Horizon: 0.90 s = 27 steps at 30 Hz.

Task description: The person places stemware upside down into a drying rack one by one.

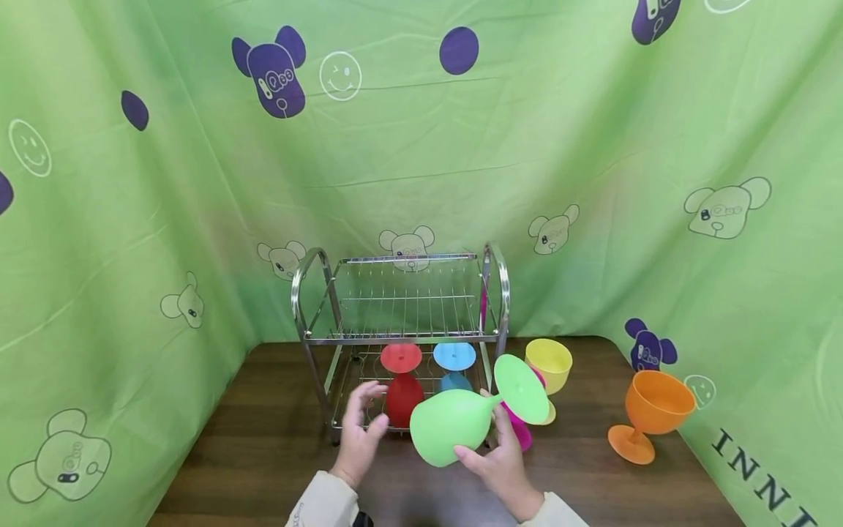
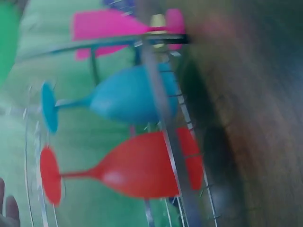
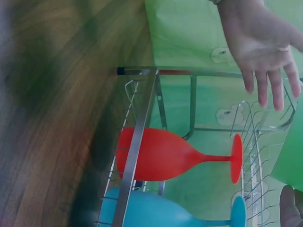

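Note:
My right hand grips a light green plastic goblet by its bowl, thumb in front. The goblet is tilted, foot up to the right, mouth down to the left. Beside the bowl, apart from it, my left hand has its fingers spread and nothing in them; the right wrist view shows its palm. Behind them, a red goblet and a blue goblet stand upside down on the lower tier of a chrome rack. The green goblet partly hides the blue one in the head view.
Right of the rack stand a yellow goblet, upright, and a pink goblet, upside down and mostly hidden in the head view. Farther right is an upright orange goblet. Green printed cloth surrounds the wooden table.

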Motion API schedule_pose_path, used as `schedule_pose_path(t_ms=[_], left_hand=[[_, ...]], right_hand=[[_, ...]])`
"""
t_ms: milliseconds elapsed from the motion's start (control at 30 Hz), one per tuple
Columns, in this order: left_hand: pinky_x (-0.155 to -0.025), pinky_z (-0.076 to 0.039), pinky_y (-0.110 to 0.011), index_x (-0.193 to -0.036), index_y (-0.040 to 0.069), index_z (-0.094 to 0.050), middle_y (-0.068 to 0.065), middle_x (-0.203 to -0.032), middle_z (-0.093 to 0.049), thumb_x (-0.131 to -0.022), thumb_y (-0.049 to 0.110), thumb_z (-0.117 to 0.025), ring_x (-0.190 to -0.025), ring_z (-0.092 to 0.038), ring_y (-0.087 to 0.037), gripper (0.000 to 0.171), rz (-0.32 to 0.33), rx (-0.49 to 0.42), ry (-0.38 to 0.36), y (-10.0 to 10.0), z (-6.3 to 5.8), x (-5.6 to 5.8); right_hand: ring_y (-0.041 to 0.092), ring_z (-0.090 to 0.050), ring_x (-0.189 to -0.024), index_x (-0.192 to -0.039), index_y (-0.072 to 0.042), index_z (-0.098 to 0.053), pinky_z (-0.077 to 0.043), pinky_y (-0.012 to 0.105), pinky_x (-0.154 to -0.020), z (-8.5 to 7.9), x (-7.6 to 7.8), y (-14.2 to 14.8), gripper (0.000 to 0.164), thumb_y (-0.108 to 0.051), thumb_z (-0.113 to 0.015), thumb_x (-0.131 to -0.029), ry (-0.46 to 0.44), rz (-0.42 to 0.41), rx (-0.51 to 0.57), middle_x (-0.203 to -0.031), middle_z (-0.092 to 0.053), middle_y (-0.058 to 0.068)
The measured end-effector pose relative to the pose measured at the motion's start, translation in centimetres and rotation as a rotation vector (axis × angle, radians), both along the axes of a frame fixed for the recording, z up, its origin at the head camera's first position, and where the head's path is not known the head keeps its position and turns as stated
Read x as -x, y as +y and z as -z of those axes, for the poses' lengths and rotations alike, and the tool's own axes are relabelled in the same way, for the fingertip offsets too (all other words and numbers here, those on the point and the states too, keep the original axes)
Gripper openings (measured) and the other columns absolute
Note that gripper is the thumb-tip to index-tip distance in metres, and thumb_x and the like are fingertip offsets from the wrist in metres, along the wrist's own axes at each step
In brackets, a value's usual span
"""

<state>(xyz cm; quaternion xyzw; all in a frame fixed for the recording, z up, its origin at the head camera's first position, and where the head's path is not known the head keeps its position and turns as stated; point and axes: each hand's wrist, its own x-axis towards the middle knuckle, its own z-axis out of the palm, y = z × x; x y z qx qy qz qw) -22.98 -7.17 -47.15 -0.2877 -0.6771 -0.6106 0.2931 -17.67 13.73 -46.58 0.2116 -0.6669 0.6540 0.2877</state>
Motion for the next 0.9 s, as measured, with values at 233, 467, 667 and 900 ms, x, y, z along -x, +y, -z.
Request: schedule_pose_path(t_ms=[233,467,667,900], left_hand=[[-0.082,-0.039,-0.020,-0.113,-0.012,-0.051,-0.016,-0.103,-0.060,-0.082,-0.014,-0.059,-0.094,-0.050,0.004,0.032,-0.341,-0.189,-0.143,-2.9,-1.0,1.7],[-0.073,-0.038,-0.020,-0.113,-0.009,-0.053,-0.001,-0.096,-0.057,-0.079,-0.010,-0.065,-0.083,-0.048,-0.001,0.037,-0.538,-0.230,-0.256,-6.4,-1.0,2.7],[-0.071,-0.038,-0.018,-0.118,-0.008,-0.051,0.004,-0.096,-0.057,-0.075,-0.007,-0.070,-0.080,-0.047,0.003,0.047,-0.596,-0.192,-0.298,-9.3,-0.8,2.8],[-0.078,-0.040,-0.017,-0.144,-0.003,-0.032,-0.024,-0.125,-0.055,-0.079,-0.003,-0.071,-0.090,-0.050,0.002,0.075,-0.513,-0.130,-0.399,-11.1,-1.0,3.2]], right_hand=[[-0.004,-0.050,-0.108,-0.138,-0.029,-0.043,-0.041,0.012,-0.087,0.4,0.0,0.1,0.093,0.014,-0.073,-0.061,0.007,0.030,-0.043,-0.130,-0.044,-0.023],[0.001,-0.056,-0.101,-0.135,-0.015,-0.046,-0.048,0.020,-0.081,0.5,0.1,0.2,0.081,0.008,-0.074,-0.062,-0.072,0.038,-0.065,-0.120,-0.051,-0.017],[0.000,-0.056,-0.101,-0.135,0.001,-0.046,-0.049,0.022,-0.080,1.0,0.3,0.2,0.079,0.006,-0.076,-0.061,-0.086,0.060,-0.092,-0.118,-0.052,-0.014],[0.001,-0.056,-0.099,-0.132,0.013,-0.043,-0.050,0.023,-0.079,1.7,1.0,0.2,0.078,0.003,-0.077,-0.063,-0.112,0.052,-0.118,-0.119,-0.052,-0.014]])
